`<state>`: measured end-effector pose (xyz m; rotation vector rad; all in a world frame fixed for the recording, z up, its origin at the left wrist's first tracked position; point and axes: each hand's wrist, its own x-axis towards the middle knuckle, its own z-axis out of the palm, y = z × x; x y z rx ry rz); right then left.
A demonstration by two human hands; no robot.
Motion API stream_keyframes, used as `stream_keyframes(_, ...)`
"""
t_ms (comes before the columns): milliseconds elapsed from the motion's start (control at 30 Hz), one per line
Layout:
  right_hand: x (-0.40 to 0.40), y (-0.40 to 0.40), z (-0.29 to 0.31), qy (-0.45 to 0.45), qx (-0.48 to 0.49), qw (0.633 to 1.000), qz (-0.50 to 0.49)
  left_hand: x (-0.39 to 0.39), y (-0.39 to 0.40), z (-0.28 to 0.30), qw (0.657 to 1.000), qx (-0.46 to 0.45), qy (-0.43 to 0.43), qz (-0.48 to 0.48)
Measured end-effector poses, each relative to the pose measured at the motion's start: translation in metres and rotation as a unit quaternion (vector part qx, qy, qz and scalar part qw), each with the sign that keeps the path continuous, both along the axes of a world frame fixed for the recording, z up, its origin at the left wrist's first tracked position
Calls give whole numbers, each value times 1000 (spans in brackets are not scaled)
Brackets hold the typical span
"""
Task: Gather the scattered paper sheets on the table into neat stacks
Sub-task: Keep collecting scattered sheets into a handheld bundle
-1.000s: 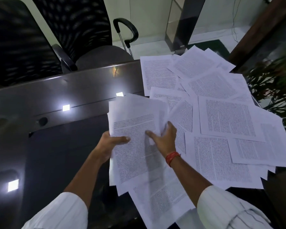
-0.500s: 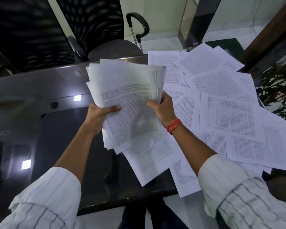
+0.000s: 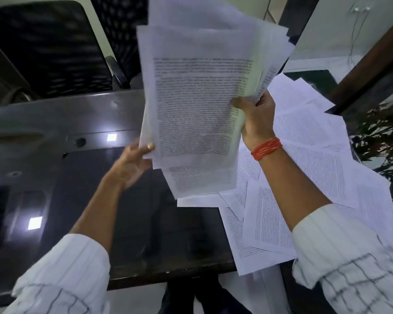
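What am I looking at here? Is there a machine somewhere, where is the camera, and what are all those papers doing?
There is no machine: a person works with bare hands, and the single camera sits on their head, looking forward and down. The right hand, with a red thread bracelet at the wrist, grips a bundle of printed sheets held up in the air. The left hand touches the bundle's lower left corner with its thumb, fingers loose. Below is a dark glossy table. More printed sheets lie scattered and overlapping on its right side, some hanging over the near edge. Beyond the table stand black office chairs, and a plant shows at the right.
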<state>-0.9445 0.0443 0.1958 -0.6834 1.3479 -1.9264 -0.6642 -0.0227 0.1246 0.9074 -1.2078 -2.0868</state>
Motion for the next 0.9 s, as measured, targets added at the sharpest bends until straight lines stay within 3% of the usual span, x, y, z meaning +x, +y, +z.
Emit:
stream_keyframes(133,-5,-1,-17,-91,20,996,-16,-21,49,-43,992,27,-121,-16)
stream_keyframes(233,-14,-1,-22,-123,35,990,-56,-27,64,-63,982,18,-188,27)
stream_keyframes(333,-43,3,-23,-143,28,982,-120,-2,57,-70,970,19,-242,11)
stream_keyframes(467,-100,16,-49,-54,70,970,-226,54,35,-58,966,49,-239,86)
stream_keyframes(533,-111,27,-64,-6,111,964,-242,79,20,-50,970,89,-194,119)
stream_keyframes(633,-96,44,-81,45,203,959,-192,89,7,-41,974,158,-104,120)
stream_keyframes(700,-72,49,-97,75,258,955,-121,69,11,-34,979,165,-89,85)
stream_keyframes(833,-14,52,-135,53,277,958,46,0,30,-41,981,106,-146,74)
stream_keyframes(900,9,57,-127,21,288,953,91,-30,40,-51,966,42,-232,107)
